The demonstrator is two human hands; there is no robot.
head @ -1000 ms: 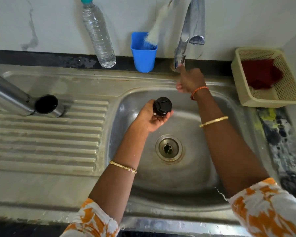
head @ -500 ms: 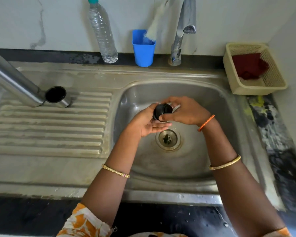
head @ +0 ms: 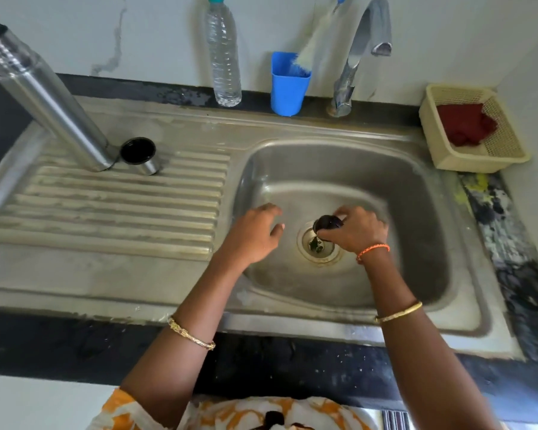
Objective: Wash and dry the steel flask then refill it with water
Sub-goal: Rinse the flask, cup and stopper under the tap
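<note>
Right hand (head: 357, 232) grips the black cap (head: 327, 223) over the drain (head: 319, 245) in the sink (head: 416, 193). Left hand (head: 253, 235) hangs beside it, fingers loose, holding nothing. The steel flask (head: 48, 97) stands inverted on the draining board (head: 112, 206), well left of both.

Steel flask (head: 48, 97) standing upside down on drainboard (head: 112, 209), right hand (head: 356, 232) gripping black cap (head: 327, 223) above sink (head: 416, 212) drain, left hand (head: 252, 235) relaxed, holding nothing
</note>
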